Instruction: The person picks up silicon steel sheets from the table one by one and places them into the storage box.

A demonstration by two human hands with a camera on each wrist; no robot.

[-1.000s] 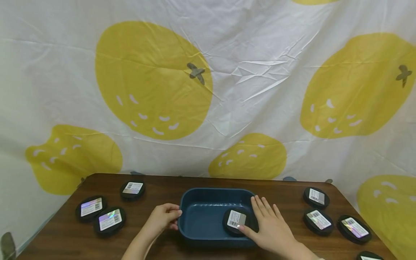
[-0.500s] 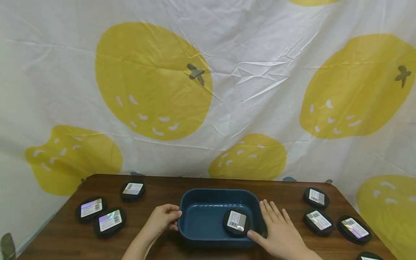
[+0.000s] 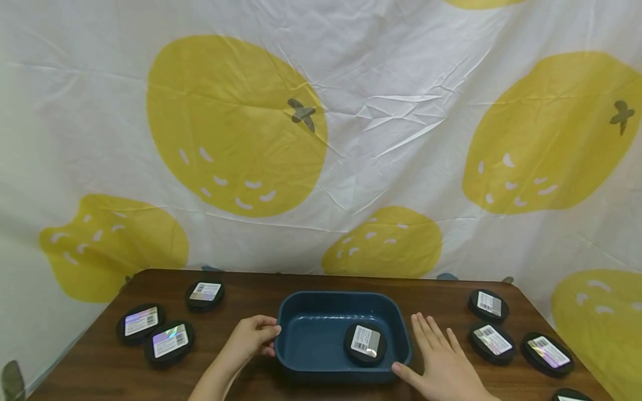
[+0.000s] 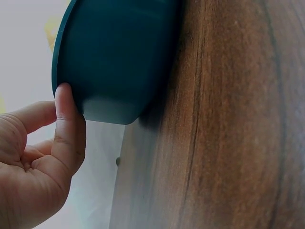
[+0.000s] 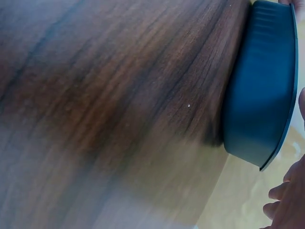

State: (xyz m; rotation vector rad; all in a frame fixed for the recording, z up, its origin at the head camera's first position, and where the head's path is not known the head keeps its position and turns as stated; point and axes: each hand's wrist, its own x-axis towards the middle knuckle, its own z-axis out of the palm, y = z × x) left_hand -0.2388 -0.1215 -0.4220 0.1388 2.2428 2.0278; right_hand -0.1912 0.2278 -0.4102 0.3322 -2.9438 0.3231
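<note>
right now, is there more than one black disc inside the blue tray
No, the head view shows a single black disc in the blue tray, toward its right end.

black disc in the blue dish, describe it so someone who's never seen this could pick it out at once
On the dark wooden table stands a rectangular blue dish with rounded corners. Inside, toward its right end, lies a flat, round black disc, label up. It is the only disc in the dish; the other discs lie outside on the wood.
</note>
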